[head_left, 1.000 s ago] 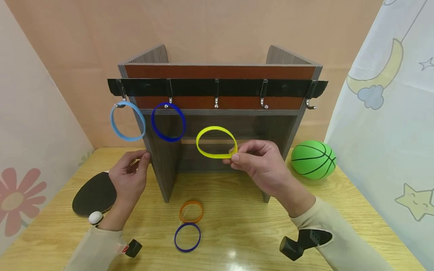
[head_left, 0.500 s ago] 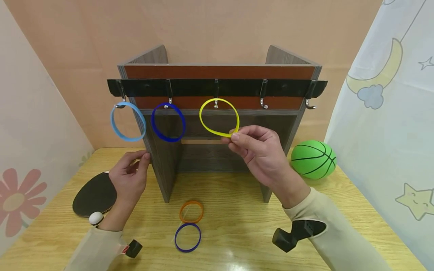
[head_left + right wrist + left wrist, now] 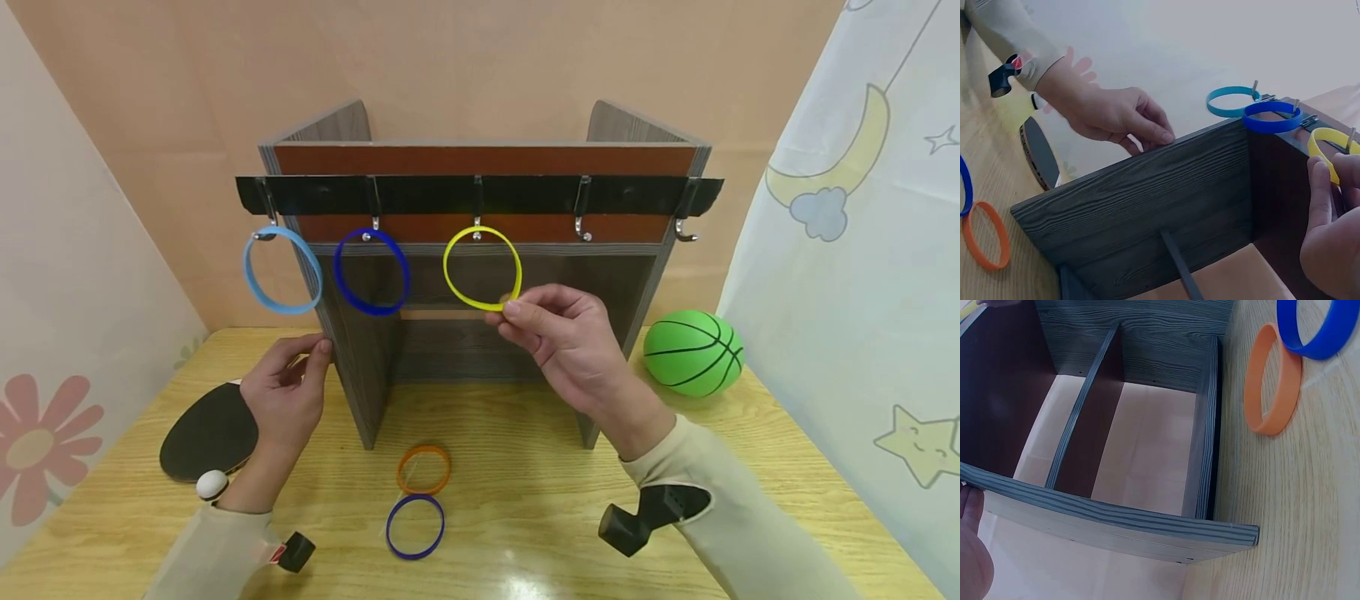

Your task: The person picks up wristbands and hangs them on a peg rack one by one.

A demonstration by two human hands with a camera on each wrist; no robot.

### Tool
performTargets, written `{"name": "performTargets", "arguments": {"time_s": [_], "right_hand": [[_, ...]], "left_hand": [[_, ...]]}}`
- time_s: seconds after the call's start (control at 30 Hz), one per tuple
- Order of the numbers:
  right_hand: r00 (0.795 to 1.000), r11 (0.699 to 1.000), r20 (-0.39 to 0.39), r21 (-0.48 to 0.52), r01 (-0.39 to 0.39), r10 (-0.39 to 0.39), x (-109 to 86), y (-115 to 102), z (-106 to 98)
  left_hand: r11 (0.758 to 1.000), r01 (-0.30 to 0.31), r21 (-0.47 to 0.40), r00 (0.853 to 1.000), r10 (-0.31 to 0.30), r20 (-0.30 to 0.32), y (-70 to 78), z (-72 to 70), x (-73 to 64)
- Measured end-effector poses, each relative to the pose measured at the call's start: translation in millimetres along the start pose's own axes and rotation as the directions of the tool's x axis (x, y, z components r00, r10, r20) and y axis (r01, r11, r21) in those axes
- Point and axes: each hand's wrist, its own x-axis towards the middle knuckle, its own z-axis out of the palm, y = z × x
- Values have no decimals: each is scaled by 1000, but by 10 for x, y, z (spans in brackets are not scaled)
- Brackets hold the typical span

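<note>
My right hand (image 3: 566, 342) pinches the lower right of a yellow silicone wristband (image 3: 446, 267). The band's upper part loops round the middle hook (image 3: 477, 236); in the right wrist view the hook stands inside the yellow band (image 3: 1319, 134). A light blue wristband (image 3: 249, 279) hangs on the far-left hook, and a dark blue wristband (image 3: 407, 275) on the one beside it. My left hand (image 3: 288, 387) holds the outer front edge of the grey wooden shelf's left panel (image 3: 348, 375), thumb at the edge; its fingertips are partly hidden.
An orange wristband (image 3: 423, 490) and another blue wristband (image 3: 415, 557) lie on the table (image 3: 525, 500) in front. A black table tennis bat (image 3: 206, 433) and white ball (image 3: 212, 483) are at the left, a green ball (image 3: 693, 353) at the right. Two right-hand hooks (image 3: 583, 229) carry nothing.
My right hand has risen with the yellow wristband from below the middle hook, then dipped slightly; the band now sits round that hook. My left hand has stayed on the panel.
</note>
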Motion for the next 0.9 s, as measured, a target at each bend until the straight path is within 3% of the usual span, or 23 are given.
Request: {"name": "performTargets", "arguments": {"time_s": [0.2, 0.43, 0.67, 0.9], "right_hand": [[999, 998, -14, -52, -31, 31, -12, 35, -21], [987, 975, -90, -164, -147, 134, -82, 72, -112], [957, 907, -150, -310, -285, 249, -257, 291, -303], [915, 811, -144, -426, -401, 377, -500, 589, -502]], "left_hand": [[1000, -6, -7, 1000, 6, -5, -2, 1, -3], [1000, -13, 13, 1000, 13, -7, 11, 8, -5], [1000, -16, -9, 1000, 15, -6, 47, 21, 15], [1000, -3, -12, 1000, 3, -13, -147, -39, -49]]}}
